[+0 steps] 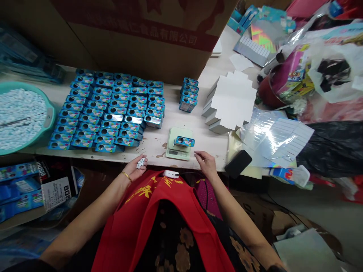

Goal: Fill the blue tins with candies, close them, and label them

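My left hand [136, 168] is turned palm up at the table's front edge, its fingers cupped around a small heap of white and pale blue candies [141, 163]. Just right of the pale green kitchen scale [171, 144], my right hand [206, 163] hovers by the table edge with fingers loosely bent and apart, holding nothing visible. One small blue box [184, 141] with a dark round opening on top stands on the scale. Left of it, many similar blue boxes [112, 117] are lined up in close rows. A short row of blue boxes [188, 99] stands behind the scale.
At far left a turquoise basin [50, 113] is heaped with small candies. A large cardboard carton [136, 41] closes off the back. Stacked white cards [231, 100], a black phone [238, 163], plastic sheets [272, 132] and bags crowd the right side.
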{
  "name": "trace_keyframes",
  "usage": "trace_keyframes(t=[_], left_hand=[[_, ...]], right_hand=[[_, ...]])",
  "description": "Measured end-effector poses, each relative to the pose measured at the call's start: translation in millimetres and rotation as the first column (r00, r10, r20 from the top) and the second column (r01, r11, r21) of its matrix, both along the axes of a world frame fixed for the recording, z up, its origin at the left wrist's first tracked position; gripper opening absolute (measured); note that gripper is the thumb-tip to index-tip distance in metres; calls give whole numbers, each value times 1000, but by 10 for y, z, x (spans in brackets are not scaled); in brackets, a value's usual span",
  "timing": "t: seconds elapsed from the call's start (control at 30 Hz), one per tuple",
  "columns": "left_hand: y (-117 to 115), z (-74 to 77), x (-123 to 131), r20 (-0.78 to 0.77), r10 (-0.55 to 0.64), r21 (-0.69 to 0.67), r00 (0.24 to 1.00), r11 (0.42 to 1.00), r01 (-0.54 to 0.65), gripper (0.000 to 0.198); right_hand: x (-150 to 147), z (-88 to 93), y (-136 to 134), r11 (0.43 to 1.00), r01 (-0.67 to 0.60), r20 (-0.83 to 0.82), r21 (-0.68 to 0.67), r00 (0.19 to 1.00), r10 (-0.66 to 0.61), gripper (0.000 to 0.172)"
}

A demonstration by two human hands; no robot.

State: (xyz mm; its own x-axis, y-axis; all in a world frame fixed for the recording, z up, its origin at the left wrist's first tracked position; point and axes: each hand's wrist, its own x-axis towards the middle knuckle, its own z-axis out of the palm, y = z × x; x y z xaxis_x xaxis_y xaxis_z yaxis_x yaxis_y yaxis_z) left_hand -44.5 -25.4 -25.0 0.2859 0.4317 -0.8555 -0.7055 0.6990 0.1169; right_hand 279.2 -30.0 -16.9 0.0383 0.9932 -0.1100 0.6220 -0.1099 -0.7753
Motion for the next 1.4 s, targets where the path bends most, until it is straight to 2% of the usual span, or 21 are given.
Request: trace_keyframes(t=[0.1,0.2,0.3,0.4,0.47,0.53,0.63,0.77,0.93,1.07,1.3,1.4], left_hand=[[-38,-4,-34,-6,-6,1,1000,1000,6,14],[-80,29,-40,-13,-15,-15,1000,1000,15,13],[-96,118,35,-50,-35,-19,998,999,34,13],[-80,228,203,-66,-86,23,994,996,88,17],[-57,279,339,-28,-134,99,991,986,136,19],[-32,302,461,5,-185,181,983,967,181,18],[15,308,586,20,-244,228,969,945,234,18],[115,347,696,51,-283,260,958,930,261,26],[263,463,814,69,-333,316,941,901,296,30],[305,525,852,124,-312,273,942,923,270,30],[247,502,877,158,-309,272,938,926,260,28],[260,502,883,162,-286,270,945,934,236,30]], right_hand=[[-120,-7,11,974,-212,105,-75,970,219,20],[-275,5,69,930,-339,213,-142,907,363,19],[-483,84,140,914,-391,257,-108,877,406,21],[-759,245,161,890,-455,199,8,873,445,24],[-948,352,137,830,-554,193,62,823,535,24],[-1086,419,103,762,-646,259,47,744,616,25],[-1133,444,91,721,-692,364,-42,662,655,23],[-974,469,192,692,-719,356,-71,630,690,20],[-800,541,353,731,-681,278,-37,696,662,20],[-758,547,397,779,-626,240,-21,753,612,16],[-717,523,385,763,-646,197,-16,746,636,15],[-646,547,447,811,-582,193,60,804,563,13]])
